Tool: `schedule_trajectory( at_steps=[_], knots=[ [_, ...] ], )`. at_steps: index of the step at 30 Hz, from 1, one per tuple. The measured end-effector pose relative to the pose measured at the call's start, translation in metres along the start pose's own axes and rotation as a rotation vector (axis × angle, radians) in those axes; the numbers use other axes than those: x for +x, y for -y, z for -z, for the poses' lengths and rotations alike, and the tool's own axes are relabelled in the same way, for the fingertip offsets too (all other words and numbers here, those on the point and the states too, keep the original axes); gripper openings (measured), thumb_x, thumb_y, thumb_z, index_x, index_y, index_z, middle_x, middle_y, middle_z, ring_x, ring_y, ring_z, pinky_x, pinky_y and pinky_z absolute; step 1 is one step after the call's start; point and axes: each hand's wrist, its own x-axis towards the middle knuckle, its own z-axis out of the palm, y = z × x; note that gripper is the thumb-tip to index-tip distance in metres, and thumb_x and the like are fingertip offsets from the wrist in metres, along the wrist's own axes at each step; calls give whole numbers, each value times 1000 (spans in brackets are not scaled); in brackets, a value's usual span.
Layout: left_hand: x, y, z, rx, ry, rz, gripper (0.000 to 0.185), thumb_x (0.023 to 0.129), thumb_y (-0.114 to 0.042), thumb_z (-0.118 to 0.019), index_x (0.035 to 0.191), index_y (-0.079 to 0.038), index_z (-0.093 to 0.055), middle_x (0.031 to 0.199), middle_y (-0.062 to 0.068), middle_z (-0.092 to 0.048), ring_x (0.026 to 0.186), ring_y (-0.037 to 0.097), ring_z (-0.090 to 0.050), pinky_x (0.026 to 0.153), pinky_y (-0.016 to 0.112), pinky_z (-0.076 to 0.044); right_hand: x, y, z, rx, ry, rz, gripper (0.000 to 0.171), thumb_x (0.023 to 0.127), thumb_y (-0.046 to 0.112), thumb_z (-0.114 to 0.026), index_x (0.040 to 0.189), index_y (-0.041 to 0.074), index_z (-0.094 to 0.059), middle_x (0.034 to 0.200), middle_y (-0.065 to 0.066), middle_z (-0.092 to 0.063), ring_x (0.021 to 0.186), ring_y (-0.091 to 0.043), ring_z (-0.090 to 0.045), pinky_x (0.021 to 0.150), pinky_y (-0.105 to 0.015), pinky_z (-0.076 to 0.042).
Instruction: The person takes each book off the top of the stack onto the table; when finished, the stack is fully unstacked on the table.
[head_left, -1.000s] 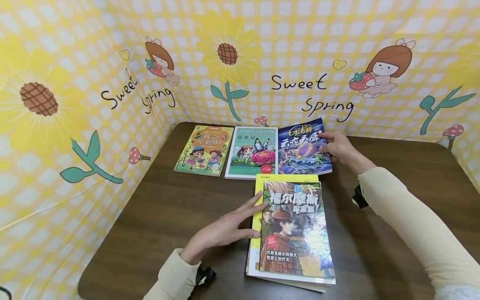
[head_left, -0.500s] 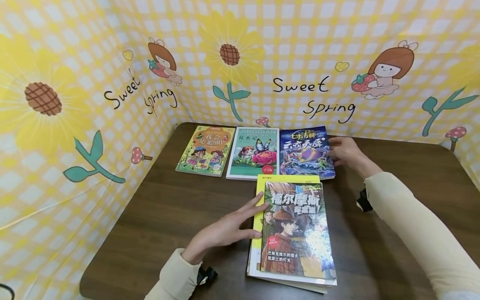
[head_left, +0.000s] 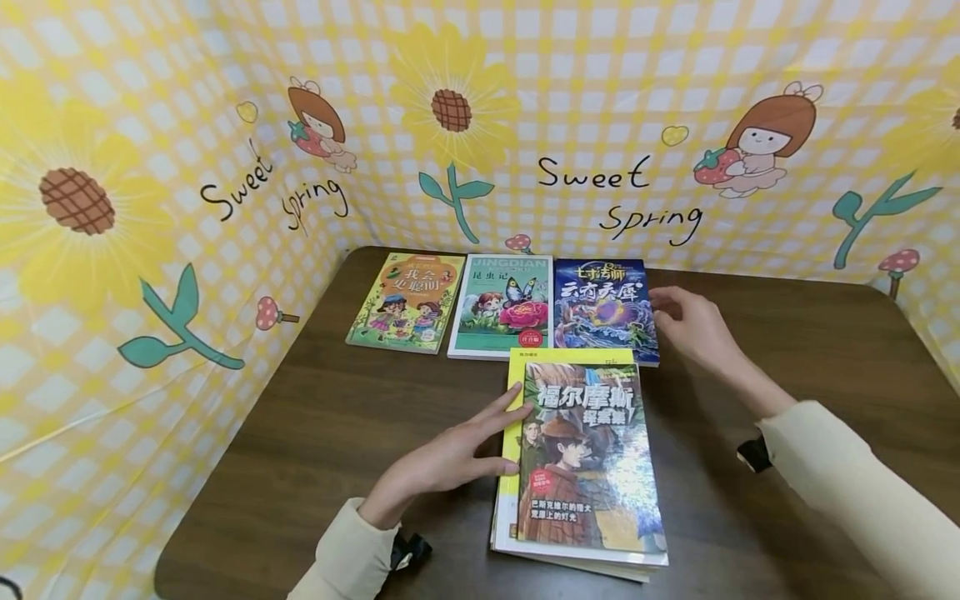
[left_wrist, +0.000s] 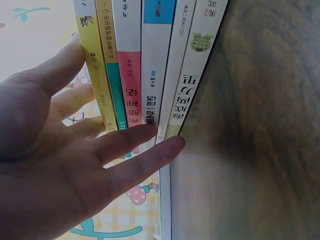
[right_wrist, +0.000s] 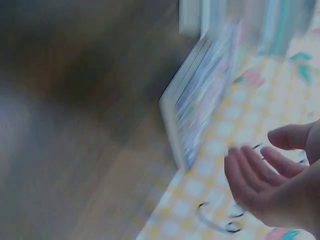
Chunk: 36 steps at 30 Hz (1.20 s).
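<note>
Left hand (head_left: 442, 458), fingers splayed, touches spines (left_wrist: 132, 75) of near, glossy-topped book stack (head_left: 585, 467). Right hand (head_left: 697, 333), relaxed, free, just right of square-cornered blue book (head_left: 603, 308); wood-grain table (head_left: 825, 333) extends rightward.

Yellow-checked backdrop (head_left: 577, 83) rises behind; brown tabletop (head_left: 322, 425) lies below.

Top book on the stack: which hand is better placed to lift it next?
Likely the right hand: it holds nothing, while the left hand is spread beside the stack, seemingly better for steadying it.

The blue book (head_left: 604, 313) lies flat behind stacked books (head_left: 588, 462).
</note>
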Motion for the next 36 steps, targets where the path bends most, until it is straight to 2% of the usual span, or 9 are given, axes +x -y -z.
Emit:
schedule_trajectory(
  at_steps=[2,6,9,15,21,25,30,36],
  knots=[
    [0,0,0,1,0,-1,71,95,-37,-59,154,-33,-19,160,-13,6,144,25,-18,110,51,-30,-18,9,-2,16,-16,25,39,97,8,-54,134,-3,-51,120,-26,-59,99,-38,-60,82,-52,-49],
    [0,0,0,0,-1,4,71,95,-37,-58,154,-33,-19,160,-13,6,144,25,-19,110,51,-31,-56,25,-10,75,12,15,49,99,19,-55,144,4,-42,135,-24,-49,112,-40,-53,89,-56,-46],
    [-1,0,0,-10,-1,8,71,95,-36,-59,154,-33,-19,160,-13,6,144,26,-18,110,51,-30,-84,31,-21,134,58,5,55,100,26,-55,148,6,-36,143,-23,-42,124,-42,-45,97,-58,-41],
    [-1,-1,1,-29,-5,11,70,95,-35,-59,154,-33,-21,161,-12,5,144,26,-18,109,51,-31,-120,38,-41,217,136,-20,61,100,28,-54,152,10,-28,146,-22,-39,124,-44,-47,92,-55,-46],
    [-1,0,0,-31,-6,6,71,95,-35,-59,154,-32,-21,161,-12,5,144,26,-17,110,51,-30,-132,43,-48,217,172,-88,69,98,36,-57,155,21,-21,154,-22,-26,127,-49,-40,91,-58,-46],
    [-1,0,0,-34,-4,8,71,95,-35,-59,154,-32,-20,161,-12,5,144,27,-17,110,51,-30,-132,46,-51,166,205,-103,77,93,41,-62,155,21,-20,157,-23,-15,132,-52,-30,90,-62,-45],
    [-1,0,0,-36,1,12,71,95,-35,-59,154,-33,-20,161,-11,5,144,28,-18,109,52,-30,-131,46,-52,114,190,-82,82,89,40,-69,154,18,-25,157,-24,-14,135,-54,-22,90,-73,-36],
    [-1,0,0,-35,2,12,71,96,-35,-58,155,-33,-18,161,-10,6,144,28,-18,109,52,-30,-131,44,-53,115,188,-86,82,88,39,-70,154,18,-26,156,-24,-15,135,-55,-22,91,-75,-32]
  ],
)
